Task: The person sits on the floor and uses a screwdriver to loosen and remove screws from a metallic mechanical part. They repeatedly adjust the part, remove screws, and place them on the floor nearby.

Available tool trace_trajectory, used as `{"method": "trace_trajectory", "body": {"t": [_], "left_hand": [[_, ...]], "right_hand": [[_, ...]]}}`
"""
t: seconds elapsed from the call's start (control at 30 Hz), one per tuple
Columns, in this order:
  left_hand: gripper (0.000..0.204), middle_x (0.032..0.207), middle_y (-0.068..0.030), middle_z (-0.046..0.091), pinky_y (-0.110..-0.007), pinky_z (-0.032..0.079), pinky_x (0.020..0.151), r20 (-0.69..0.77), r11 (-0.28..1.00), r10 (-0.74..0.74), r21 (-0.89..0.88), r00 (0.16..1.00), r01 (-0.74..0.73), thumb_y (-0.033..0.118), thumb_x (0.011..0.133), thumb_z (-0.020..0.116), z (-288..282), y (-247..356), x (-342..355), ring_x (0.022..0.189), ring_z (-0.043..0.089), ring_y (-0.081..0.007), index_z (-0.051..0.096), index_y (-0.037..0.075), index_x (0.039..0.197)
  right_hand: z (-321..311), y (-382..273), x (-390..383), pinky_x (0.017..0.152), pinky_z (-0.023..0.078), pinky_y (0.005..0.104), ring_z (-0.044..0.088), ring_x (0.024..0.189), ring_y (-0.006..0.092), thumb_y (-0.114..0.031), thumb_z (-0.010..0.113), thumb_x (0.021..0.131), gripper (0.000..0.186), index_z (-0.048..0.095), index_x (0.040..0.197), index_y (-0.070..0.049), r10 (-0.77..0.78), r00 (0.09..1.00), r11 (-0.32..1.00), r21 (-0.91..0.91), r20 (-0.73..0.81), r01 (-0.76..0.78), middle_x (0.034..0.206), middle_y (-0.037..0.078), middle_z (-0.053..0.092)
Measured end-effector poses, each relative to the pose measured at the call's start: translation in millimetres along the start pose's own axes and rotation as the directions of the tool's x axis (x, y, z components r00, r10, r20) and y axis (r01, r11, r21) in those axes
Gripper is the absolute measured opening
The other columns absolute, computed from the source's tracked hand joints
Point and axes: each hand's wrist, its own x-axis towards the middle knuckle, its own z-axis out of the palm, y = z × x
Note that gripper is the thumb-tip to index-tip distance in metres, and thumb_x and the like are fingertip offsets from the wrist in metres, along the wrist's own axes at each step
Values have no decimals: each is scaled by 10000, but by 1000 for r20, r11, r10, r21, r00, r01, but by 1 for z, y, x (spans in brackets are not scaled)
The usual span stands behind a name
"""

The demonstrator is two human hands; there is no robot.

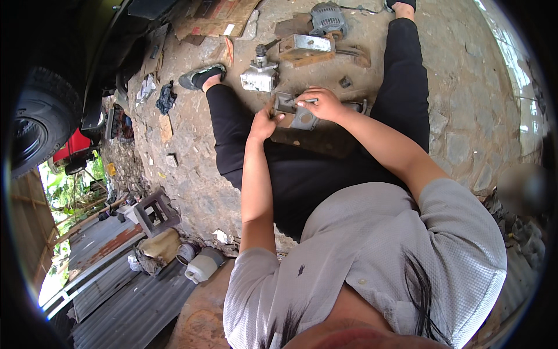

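Note:
Between my knees, my left hand (265,123) grips the side of a grey, box-shaped metal part (283,98), thumb toward its near edge. My right hand (323,103) pinches a short, slim grey tool (311,100), like a pen or scriber, its tip pointing into the part's opening. Just below lies a flat grey plate with a round hole (310,123); whether it belongs to the same part I cannot tell. Beyond my hands stand a silvery metal housing with a dark fitting on top (259,77) and a metal block on a rusty base (306,45).
A grey finned motor housing (329,21) lies farther off beside a cardboard sheet (215,20). Dark rags (166,98) and scraps litter the stone floor at left. A vehicle tyre (49,119), a crate-like frame (157,213), a white jug (204,266) and corrugated sheets (136,305) are also left.

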Motion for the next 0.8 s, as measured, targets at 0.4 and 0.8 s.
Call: {"method": "trace_trajectory", "body": {"t": [0.4,0.8], "left_hand": [[755,1203,-211,729,-352,476,1013,88,998,-56,9,994,56,110,918,750,-1,24,1,1101,695,-266,409,164,1589],[741,1300,-193,695,-365,454,1055,103,999,-2,43,995,-3,105,923,737,-7,33,-2,1171,664,-270,414,172,1587]], "right_hand": [[-17,23,4,824,550,403,689,936,321,-261,756,923,168,787,1001,-116,164,982,985,60,-92,-159,971,111,745],[-26,4,11,764,557,424,685,868,357,-246,764,908,171,785,970,-88,39,988,993,120,-150,-21,963,147,723]]}}
